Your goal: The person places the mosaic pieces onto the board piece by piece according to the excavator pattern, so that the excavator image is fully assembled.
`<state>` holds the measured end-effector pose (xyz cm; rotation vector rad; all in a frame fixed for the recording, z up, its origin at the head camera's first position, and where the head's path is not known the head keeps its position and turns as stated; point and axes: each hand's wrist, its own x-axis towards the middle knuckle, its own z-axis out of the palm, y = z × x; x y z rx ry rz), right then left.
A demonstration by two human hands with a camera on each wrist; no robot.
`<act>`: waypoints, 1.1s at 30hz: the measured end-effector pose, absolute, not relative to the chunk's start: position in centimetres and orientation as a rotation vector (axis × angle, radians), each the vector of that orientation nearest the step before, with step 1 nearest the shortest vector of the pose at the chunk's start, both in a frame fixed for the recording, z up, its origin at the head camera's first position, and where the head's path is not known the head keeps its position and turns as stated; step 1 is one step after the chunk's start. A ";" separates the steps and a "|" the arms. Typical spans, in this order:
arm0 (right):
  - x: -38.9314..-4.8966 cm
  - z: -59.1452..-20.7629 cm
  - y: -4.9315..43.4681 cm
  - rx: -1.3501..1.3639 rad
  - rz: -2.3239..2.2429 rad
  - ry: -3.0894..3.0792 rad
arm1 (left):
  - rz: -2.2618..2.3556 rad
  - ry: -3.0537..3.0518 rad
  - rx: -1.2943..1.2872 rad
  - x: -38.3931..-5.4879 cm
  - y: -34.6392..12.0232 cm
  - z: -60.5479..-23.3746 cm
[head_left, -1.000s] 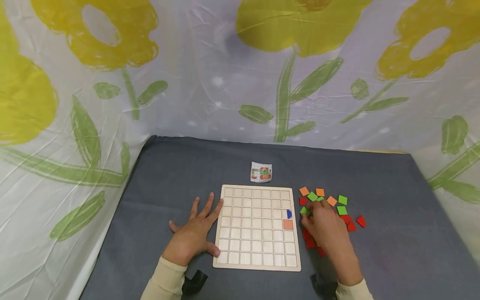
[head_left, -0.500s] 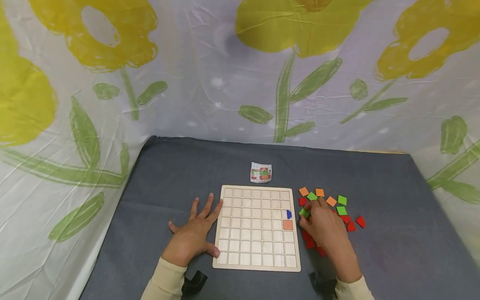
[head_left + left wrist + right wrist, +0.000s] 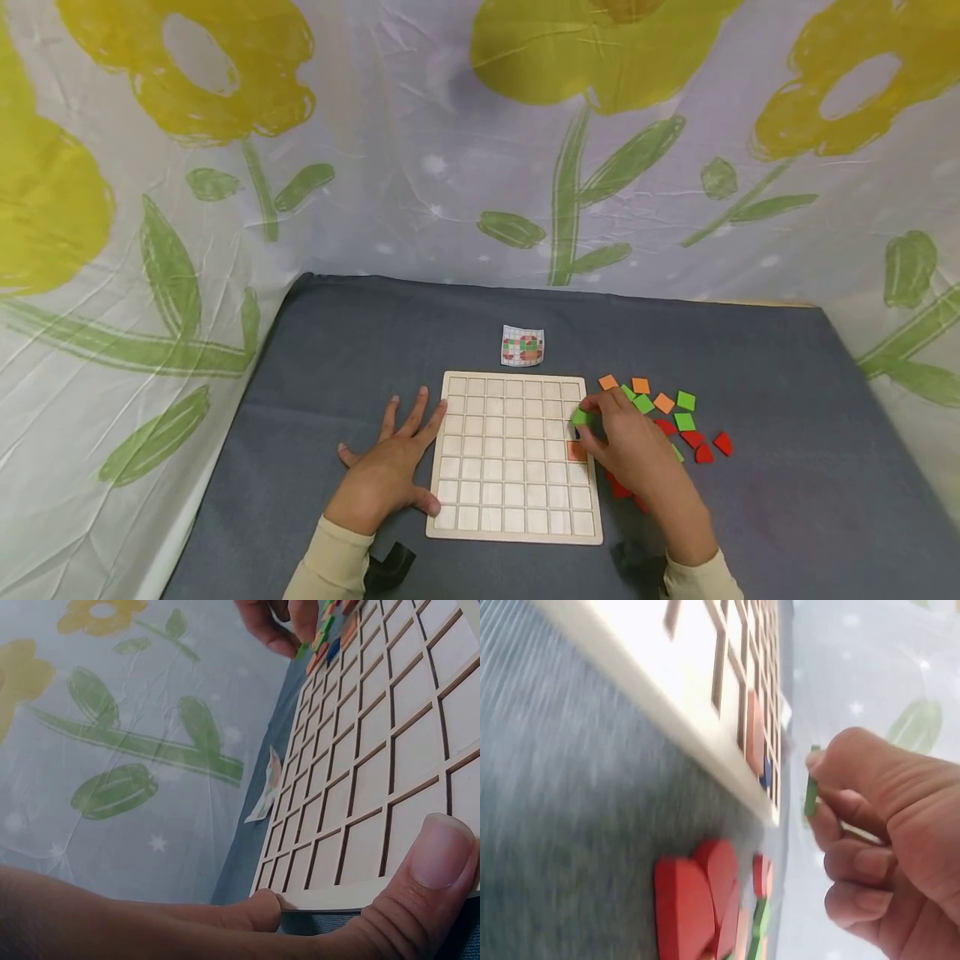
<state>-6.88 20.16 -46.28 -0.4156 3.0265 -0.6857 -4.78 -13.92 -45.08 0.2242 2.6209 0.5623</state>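
A wooden grid board (image 3: 517, 467) lies on the dark cloth. My left hand (image 3: 388, 471) is spread flat beside it, thumb and index fingertip at the board's left edge; the left wrist view shows the thumb (image 3: 442, 855) over the rim. My right hand (image 3: 637, 446) pinches a green square tile (image 3: 812, 780) between thumb and fingers, over the board's right edge. Below that hand, an orange tile (image 3: 575, 452) sits in a cell of the right column. A blue half-round piece (image 3: 766, 772) lies in the neighbouring cell, mostly hidden by the hand in the head view.
Loose red tiles (image 3: 703, 454), green tiles (image 3: 684, 422) and orange tiles (image 3: 663, 403) are scattered right of the board. A small printed pattern card (image 3: 522, 346) lies behind it. A flowered curtain (image 3: 420, 167) hangs behind the table.
My right hand has picked a green tile out of the loose pile and moved left with it to the board's right edge. The left hand has stayed in place.
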 end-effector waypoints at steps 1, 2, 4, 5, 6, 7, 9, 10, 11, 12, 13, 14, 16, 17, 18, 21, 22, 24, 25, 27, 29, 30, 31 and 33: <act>-6.9 -46.3 19.9 -0.453 -0.687 3.026 | 0.564 2.622 0.224 -4.8 -13.9 -45.1; -7.0 -46.3 19.6 -0.486 -0.687 3.023 | 0.564 2.620 0.223 -4.8 -13.9 -45.1; -7.1 -46.4 19.2 -0.529 -0.682 3.018 | 0.566 2.617 0.222 -4.8 -13.9 -45.2; -7.1 -46.5 19.0 -0.544 -0.677 3.014 | 0.569 2.615 0.223 -4.8 -13.9 -45.2; -7.1 -46.5 18.8 -0.552 -0.671 3.006 | 0.573 2.614 0.224 -4.8 -13.9 -45.2; -7.2 -46.6 18.7 -0.559 -0.662 2.999 | 0.573 2.612 0.226 -4.8 -13.9 -45.3; -7.2 -46.6 18.4 -0.563 -0.644 2.981 | 0.574 2.609 0.225 -4.8 -13.9 -45.3; -7.2 -46.6 18.2 -0.567 -0.632 2.976 | 0.573 2.608 0.226 -4.8 -13.9 -45.3; -7.3 -46.6 18.1 -0.573 -0.623 2.970 | 0.574 2.607 0.225 -4.8 -13.9 -45.3; -7.3 -46.6 18.0 -0.578 -0.611 2.963 | 0.575 2.607 0.223 -4.8 -13.9 -45.3; -7.3 -46.5 17.8 -0.590 -0.600 2.958 | 0.575 2.606 0.221 -4.8 -13.9 -45.3; -7.3 -46.5 17.7 -0.601 -0.591 2.950 | 0.578 2.608 0.220 -4.8 -13.9 -45.3; -7.4 -46.5 17.6 -0.624 -0.570 2.939 | 0.580 2.609 0.217 -4.7 -14.0 -45.3; -7.4 -46.5 17.5 -0.634 -0.562 2.935 | 0.582 2.610 0.218 -4.8 -14.0 -45.3; -7.3 -46.5 17.5 -0.641 -0.550 2.933 | 0.583 2.611 0.219 -4.8 -14.0 -45.3; -7.3 -46.5 17.4 -0.660 -0.531 2.936 | 0.583 2.610 0.219 -4.7 -14.0 -45.3; -7.3 -46.6 17.4 -0.666 -0.528 2.939 | 0.585 2.609 0.219 -4.7 -14.0 -45.4; -7.3 -46.6 17.4 -0.678 -0.529 2.945 | 0.587 2.608 0.218 -4.6 -14.0 -45.4; -7.3 -46.6 17.4 -0.684 -0.530 2.948 | 0.586 2.608 0.218 -4.7 -14.0 -45.4; -7.3 -46.7 17.4 -0.696 -0.533 2.954 | 0.587 2.610 0.220 -4.7 -14.0 -45.3; -7.3 -46.7 17.4 -0.702 -0.537 2.958 | 0.585 2.612 0.219 -4.7 -14.0 -45.3; -7.3 -46.7 17.4 -0.703 -0.534 2.958 | 0.584 2.612 0.219 -4.7 -14.0 -45.3; -7.3 -46.7 17.3 -0.698 -0.538 2.956 | 0.586 2.611 0.220 -4.7 -14.0 -45.3; -7.3 -46.7 17.3 -0.687 -0.545 2.956 | 0.589 2.610 0.220 -4.7 -14.0 -45.4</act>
